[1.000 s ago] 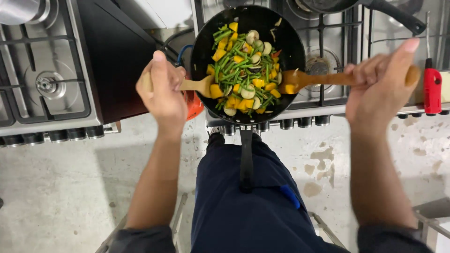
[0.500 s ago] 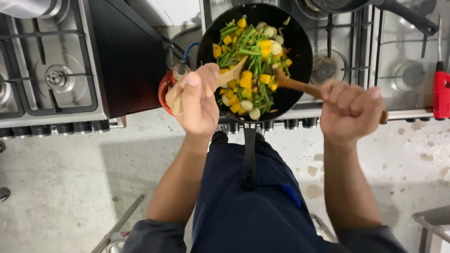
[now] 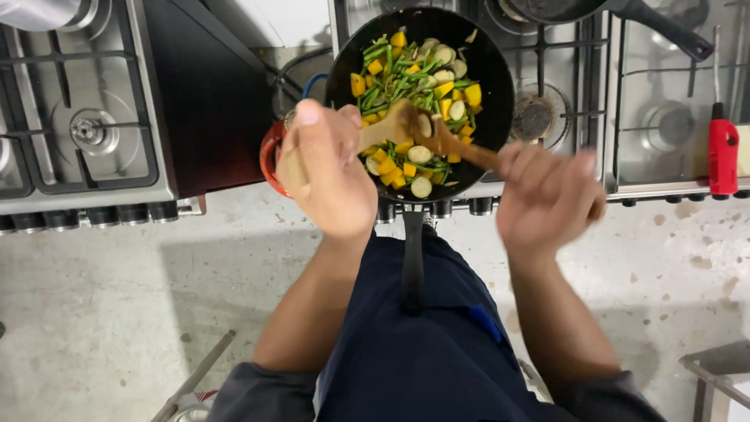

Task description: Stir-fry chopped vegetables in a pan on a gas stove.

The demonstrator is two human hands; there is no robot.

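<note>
A black frying pan [image 3: 491, 86] sits on a gas stove, its long handle [image 3: 412, 262] pointing toward me. It holds green beans, yellow chunks and pale round slices [image 3: 414, 98]. My left hand [image 3: 328, 172] grips a wooden spatula [image 3: 384, 131] whose blade lies in the food at the pan's near side. My right hand [image 3: 547, 199], blurred by motion, grips a second wooden spatula [image 3: 461, 148] that meets the first one among the vegetables.
A red lighter [image 3: 723, 152] lies on the stove at the right. Another dark pan [image 3: 578, 9] stands at the back. A second stove [image 3: 78, 117] is on the left, a red-rimmed object [image 3: 269, 160] under my left hand, concrete floor [image 3: 117, 297] below.
Both hands have drawn inward toward each other, and the two spatulas have come together at the pan's near side. The vegetables have shifted, and the view has moved.
</note>
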